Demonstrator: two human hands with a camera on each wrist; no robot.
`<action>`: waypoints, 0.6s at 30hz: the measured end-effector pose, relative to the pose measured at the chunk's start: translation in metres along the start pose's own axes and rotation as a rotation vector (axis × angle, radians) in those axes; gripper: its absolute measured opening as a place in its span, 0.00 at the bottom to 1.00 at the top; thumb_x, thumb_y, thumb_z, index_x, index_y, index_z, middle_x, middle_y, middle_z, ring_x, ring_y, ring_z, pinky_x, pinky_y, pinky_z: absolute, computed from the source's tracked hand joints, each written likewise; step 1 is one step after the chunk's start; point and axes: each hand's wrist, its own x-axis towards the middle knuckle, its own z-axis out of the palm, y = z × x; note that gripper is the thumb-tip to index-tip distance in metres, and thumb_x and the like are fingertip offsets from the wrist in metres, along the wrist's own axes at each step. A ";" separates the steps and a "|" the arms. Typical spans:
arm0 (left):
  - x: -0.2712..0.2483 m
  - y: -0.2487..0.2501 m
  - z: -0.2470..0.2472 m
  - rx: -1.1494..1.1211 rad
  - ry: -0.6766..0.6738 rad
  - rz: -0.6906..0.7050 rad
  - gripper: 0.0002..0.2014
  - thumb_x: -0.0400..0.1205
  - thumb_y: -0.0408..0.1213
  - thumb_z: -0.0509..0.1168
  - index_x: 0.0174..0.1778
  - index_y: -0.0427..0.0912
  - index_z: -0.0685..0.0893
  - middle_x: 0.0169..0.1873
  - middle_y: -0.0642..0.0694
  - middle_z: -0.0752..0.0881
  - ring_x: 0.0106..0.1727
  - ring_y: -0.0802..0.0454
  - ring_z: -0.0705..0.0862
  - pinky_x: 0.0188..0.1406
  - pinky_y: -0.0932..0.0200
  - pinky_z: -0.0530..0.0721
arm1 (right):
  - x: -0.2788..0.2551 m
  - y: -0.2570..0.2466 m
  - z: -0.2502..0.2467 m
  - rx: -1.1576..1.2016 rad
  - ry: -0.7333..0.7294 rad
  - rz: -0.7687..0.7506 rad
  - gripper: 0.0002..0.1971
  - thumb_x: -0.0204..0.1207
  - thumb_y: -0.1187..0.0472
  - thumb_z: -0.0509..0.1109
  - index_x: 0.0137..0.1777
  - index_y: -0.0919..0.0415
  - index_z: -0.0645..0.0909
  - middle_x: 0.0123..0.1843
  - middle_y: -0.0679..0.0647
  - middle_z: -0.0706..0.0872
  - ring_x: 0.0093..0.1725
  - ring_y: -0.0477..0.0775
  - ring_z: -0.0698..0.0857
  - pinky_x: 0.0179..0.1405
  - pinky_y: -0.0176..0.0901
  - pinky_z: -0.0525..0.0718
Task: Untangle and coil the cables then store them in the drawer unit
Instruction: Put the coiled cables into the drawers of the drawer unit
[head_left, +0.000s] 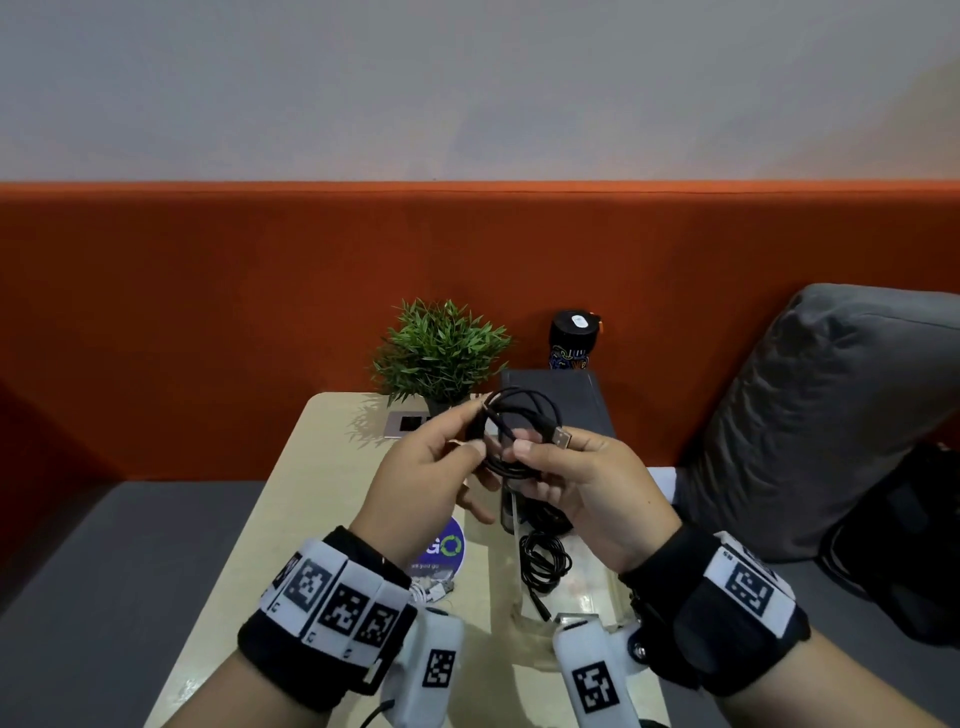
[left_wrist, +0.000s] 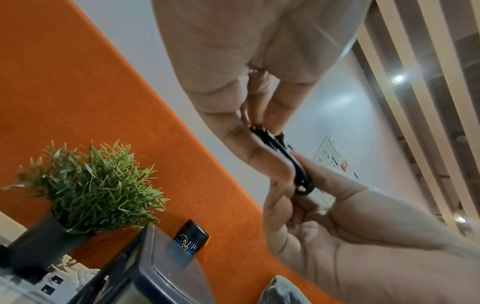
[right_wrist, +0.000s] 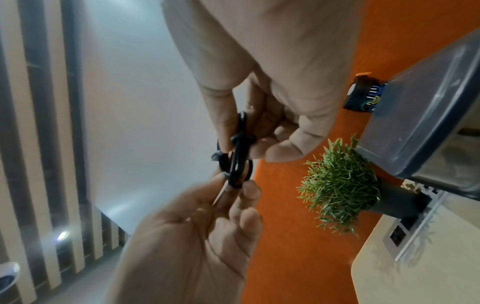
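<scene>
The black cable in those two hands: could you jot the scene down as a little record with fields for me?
held item: thin black coiled USB cable, metal plug sticking out by the right thumb
left hand: pinches the coil's left side
right hand: grips the coil's right side
below hands: clear plastic open drawer holding another black coiled cable
behind: dark grey plastic drawer unit, green potted plant
surface: beige table

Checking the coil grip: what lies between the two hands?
In the head view, only the black cable coil, pinched by left hand and right hand.
</scene>
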 end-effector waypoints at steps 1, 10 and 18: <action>-0.001 -0.001 0.000 0.008 -0.033 -0.001 0.22 0.83 0.24 0.58 0.70 0.47 0.78 0.46 0.43 0.84 0.37 0.50 0.83 0.28 0.53 0.86 | 0.001 0.000 -0.002 0.001 0.025 0.016 0.10 0.59 0.65 0.76 0.41 0.64 0.90 0.43 0.63 0.90 0.49 0.64 0.84 0.54 0.56 0.80; 0.008 -0.008 0.007 0.097 0.142 0.096 0.08 0.83 0.39 0.63 0.45 0.51 0.88 0.26 0.57 0.85 0.27 0.41 0.84 0.24 0.47 0.87 | -0.003 0.006 -0.007 -0.175 0.017 -0.007 0.10 0.74 0.66 0.74 0.55 0.60 0.87 0.51 0.63 0.91 0.47 0.56 0.88 0.40 0.43 0.81; 0.011 -0.033 0.018 0.068 0.052 -0.057 0.12 0.83 0.35 0.64 0.38 0.51 0.89 0.26 0.52 0.84 0.26 0.45 0.81 0.20 0.58 0.84 | -0.012 0.004 -0.041 -0.447 0.107 -0.061 0.09 0.75 0.62 0.74 0.52 0.51 0.90 0.47 0.49 0.92 0.48 0.48 0.90 0.46 0.39 0.85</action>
